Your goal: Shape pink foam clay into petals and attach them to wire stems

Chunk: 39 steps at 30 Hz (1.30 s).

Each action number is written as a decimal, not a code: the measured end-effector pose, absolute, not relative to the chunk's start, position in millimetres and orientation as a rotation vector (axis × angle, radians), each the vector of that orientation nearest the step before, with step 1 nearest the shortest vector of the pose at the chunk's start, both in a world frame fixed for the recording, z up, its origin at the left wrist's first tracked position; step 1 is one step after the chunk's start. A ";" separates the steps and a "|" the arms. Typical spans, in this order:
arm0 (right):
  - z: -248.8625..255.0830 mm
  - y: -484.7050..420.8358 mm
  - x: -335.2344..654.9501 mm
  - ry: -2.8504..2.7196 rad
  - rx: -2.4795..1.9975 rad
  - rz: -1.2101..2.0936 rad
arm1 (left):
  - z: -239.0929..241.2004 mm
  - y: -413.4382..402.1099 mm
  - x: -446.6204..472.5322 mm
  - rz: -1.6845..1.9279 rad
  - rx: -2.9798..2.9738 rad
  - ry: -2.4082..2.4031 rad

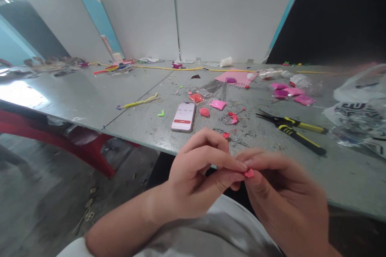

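Note:
Between my fingertips, in front of the table's near edge, is a small piece of pinkish-red modelling clay (249,174). My left hand (205,172) pinches it from the left with thumb and forefinger. From the other side my right hand (280,192), slightly blurred, closes thumb and finger on the same piece. Just beyond the hands lie a red clay piece on dark wire (225,135) and a wire ring with red clay (232,118). A larger coral clay lump (204,111) sits beside a phone (183,117) that displays a running timer.
Yellow-and-black pliers (291,126) lie right of the hands, near a white plastic bag (358,104). Pink clay packets (294,92), a red packet (196,97) and a pink sheet (238,76) are farther back. A yellow twisted strand (138,102) lies left. A red chair (69,144) stands below the table.

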State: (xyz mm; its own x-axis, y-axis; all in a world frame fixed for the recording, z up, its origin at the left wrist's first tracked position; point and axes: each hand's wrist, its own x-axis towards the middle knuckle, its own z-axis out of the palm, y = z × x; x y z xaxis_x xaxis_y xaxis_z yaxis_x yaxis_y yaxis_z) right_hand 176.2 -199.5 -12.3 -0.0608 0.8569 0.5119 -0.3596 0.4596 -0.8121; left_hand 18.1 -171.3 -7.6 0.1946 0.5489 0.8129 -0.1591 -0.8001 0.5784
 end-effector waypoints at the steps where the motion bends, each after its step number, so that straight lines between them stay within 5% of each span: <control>1: -12.4 -199.8 176.0 -1.264 -0.509 1.066 | -7.6 -171.5 17.9 1.656 1.923 0.360; 39: -10.9 -200.4 183.9 -1.396 -0.488 1.034 | 6.8 -171.1 5.8 1.486 1.949 0.323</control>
State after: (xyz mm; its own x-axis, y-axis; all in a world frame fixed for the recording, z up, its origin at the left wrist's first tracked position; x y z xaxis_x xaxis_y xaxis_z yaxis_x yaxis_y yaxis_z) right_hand 183.9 -200.4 -10.9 -0.1410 0.8152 0.5618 -0.2996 0.5057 -0.8090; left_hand 5.8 -171.1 6.8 0.3247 0.5570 0.7644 -0.1892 -0.7536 0.6295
